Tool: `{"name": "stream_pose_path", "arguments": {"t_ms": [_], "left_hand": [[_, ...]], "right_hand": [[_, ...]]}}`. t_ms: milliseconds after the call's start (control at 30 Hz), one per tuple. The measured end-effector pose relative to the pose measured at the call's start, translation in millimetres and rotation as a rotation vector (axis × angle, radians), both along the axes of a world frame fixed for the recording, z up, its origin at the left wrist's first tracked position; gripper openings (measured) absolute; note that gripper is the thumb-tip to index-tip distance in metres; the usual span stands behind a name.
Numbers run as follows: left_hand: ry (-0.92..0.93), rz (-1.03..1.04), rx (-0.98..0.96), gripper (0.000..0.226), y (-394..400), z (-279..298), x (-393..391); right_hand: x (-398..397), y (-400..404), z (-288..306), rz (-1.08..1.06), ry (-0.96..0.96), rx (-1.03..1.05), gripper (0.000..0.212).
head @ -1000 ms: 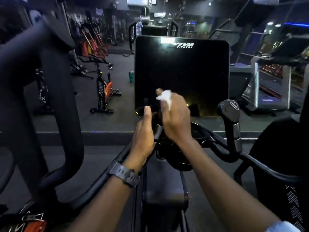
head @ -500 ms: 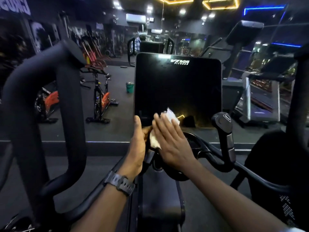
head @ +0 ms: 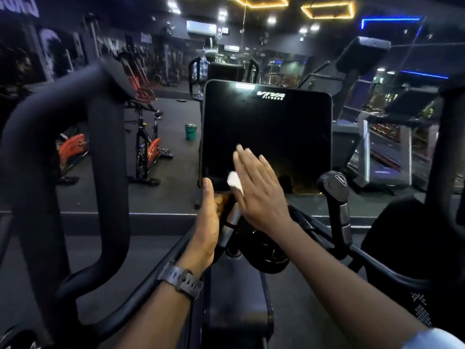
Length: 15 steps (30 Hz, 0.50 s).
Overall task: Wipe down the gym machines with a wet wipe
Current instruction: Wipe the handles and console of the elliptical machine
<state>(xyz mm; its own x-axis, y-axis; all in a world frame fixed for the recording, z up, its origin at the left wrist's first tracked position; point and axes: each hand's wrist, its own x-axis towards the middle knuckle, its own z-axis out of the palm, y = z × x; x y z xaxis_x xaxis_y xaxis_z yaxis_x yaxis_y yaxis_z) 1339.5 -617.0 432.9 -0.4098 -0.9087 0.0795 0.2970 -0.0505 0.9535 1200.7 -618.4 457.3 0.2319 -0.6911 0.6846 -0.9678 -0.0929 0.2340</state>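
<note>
The gym is dim. Light comes from orange ceiling strips (head: 327,10) at 12 o'clock, a blue strip (head: 390,20) at 1 o'clock and small white spots. The black screen (head: 266,132) carries a white glare patch at its top edge. Wide-angle bending curves the edges; the far background is soft.

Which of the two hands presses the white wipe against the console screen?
The right hand, flat on the screen over the wipe; the left hand wears the watch.

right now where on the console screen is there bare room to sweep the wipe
Free: the console screen above the right hand, up to the VIVA logo, and right toward the handlebar knob. Crowded: the lower left corner, where the left hand and wet wipe meet.
</note>
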Motion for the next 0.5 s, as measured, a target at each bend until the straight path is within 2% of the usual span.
{"name": "stream_pose_path", "arguments": {"t_ms": [67, 200, 267, 367, 400, 500], "left_hand": [[0.026, 0.0, 0.004, 0.082, -1.9, -2.2, -2.0], [0.048, -0.012, 0.019, 0.097, -1.2, 0.3, 2.1], [0.051, -0.007, 0.005, 0.086, -3.4, -3.3, 0.2], [0.045, -0.001, 0.016, 0.078, -5.5, -7.0, -5.1], [0.054, 0.012, 0.014, 0.08, -6.4, -7.5, -4.8], [0.059, 0.016, 0.017, 0.084, -5.6, -1.8, -3.0]], "right_hand": [[12.7, -5.3, 1.3, -0.036, 0.006, -0.003, 0.061], [-16.5, 14.0, -25.1, 0.144, 0.294, 0.076, 0.062], [-24.2, 13.2, -17.4, 0.134, 0.209, 0.064, 0.06], [6.9, -6.0, 6.7, -0.043, -0.084, -0.002, 0.06], [16.6, -9.9, 6.1, -0.064, -0.069, -0.015, 0.06], [10.7, 1.9, -21.8, 0.058, 0.186, 0.035, 0.064]]}}
